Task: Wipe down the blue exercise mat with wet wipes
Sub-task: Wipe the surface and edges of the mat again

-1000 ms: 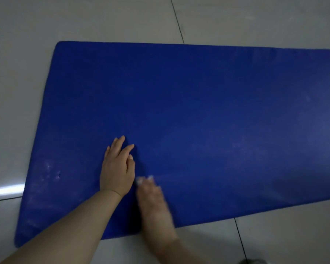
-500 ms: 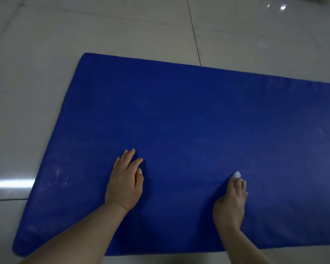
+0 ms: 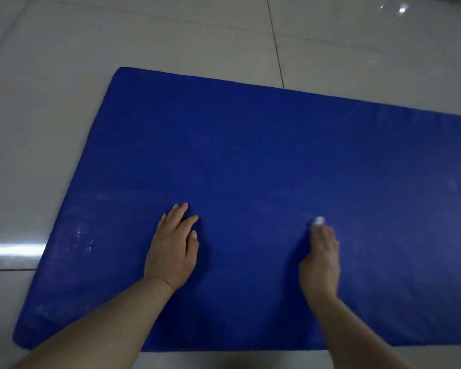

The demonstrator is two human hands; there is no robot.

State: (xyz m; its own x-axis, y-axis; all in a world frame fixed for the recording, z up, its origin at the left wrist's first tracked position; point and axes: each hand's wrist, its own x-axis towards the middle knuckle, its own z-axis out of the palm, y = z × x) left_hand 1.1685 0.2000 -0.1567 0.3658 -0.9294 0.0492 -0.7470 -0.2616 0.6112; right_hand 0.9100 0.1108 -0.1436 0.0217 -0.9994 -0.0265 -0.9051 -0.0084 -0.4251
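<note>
You are looking down at a glossy pale tiled floor (image 3: pixel 64 75) with dark grout lines; the blue exercise mat (image 3: pixel 250 155) is lying flat directly on it.

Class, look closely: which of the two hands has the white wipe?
The right hand: a white wipe shows at its fingertips; the left hand rests bare on the mat.

Glossy pale grey ceramic floor tiles (image 3: pixel 171 35) out to the left of the left hand (image 3: pixel 172 251) and far ahead of both hands' fingertips. Thin dark grout line (image 3: pixel 276 43) running away far ahead, between the left hand and the right hand (image 3: pixel 321 259), and a second dark grout line (image 3: pixel 10 269) well out to the left of the left hand. Bright white streak of reflected light (image 3: pixel 18 249) just above that second line, and a small white glint (image 3: pixel 402 8) far ahead of the right hand.
</note>
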